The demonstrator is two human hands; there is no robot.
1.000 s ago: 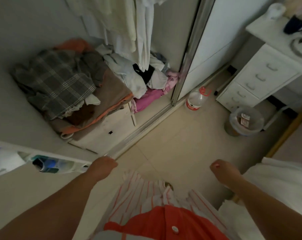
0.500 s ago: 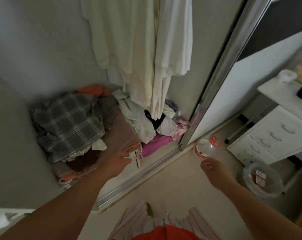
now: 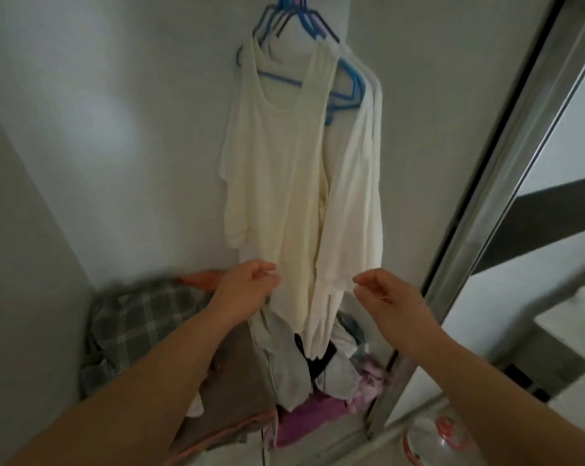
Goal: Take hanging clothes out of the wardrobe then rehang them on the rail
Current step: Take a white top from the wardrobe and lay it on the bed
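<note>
Several cream and white garments (image 3: pixel 281 183) hang on blue hangers (image 3: pixel 297 15) inside the wardrobe; the rail itself is out of frame above. My left hand (image 3: pixel 247 290) is raised at the lower left hem of the front cream garment, fingers loosely curled, holding nothing. My right hand (image 3: pixel 381 294) is raised at the lower right hem of the white garment (image 3: pixel 354 203), fingers loosely curled and apart from the cloth. Both hands hold nothing.
A heap of folded and loose clothes fills the wardrobe floor: a grey plaid piece (image 3: pixel 139 317), brown cloth (image 3: pixel 234 381), pink items (image 3: pixel 311 418). The sliding door's metal frame (image 3: pixel 506 169) stands at the right. A clear bottle with a red handle (image 3: pixel 435 438) sits on the floor.
My view has tilted up from the floor to the hanging garments. Both hands rose from near the floor to the garments' lower hems.
</note>
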